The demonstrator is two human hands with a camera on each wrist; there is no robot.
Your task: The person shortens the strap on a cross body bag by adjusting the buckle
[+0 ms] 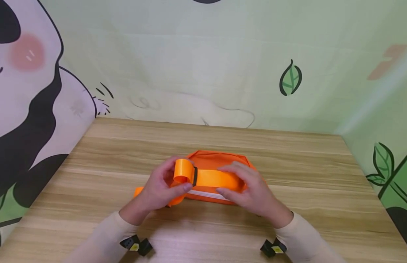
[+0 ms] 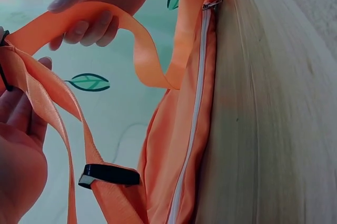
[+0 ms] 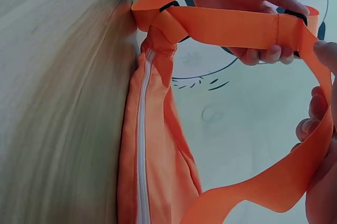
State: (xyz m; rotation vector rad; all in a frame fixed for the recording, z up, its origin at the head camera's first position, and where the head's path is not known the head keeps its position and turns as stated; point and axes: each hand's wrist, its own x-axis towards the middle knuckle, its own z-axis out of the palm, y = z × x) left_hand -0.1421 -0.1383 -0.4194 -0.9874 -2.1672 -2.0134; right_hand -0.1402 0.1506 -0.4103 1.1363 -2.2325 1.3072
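An orange waist bag (image 1: pixel 216 159) stands on the table, its white zipper (image 1: pixel 208 194) running along the side nearest me. Its orange webbing strap (image 1: pixel 219 178) is lifted in front of the bag, between my hands. My left hand (image 1: pixel 154 190) grips the strap beside a black slider (image 1: pixel 195 176), where the webbing bends into a loop. My right hand (image 1: pixel 252 186) holds the strap farther right, thumb on one face and fingers on the other. Lower on the strap, a second black buckle (image 2: pixel 110 175) shows in the left wrist view.
The wood-grain table (image 1: pixel 305 171) extends around the bag. Behind it rises a pale green wall (image 1: pixel 206 73) with a leaf drawing. A panda picture (image 1: pixel 75 95) covers the left side. Small black devices (image 1: pixel 135 245) sit at both wrists.
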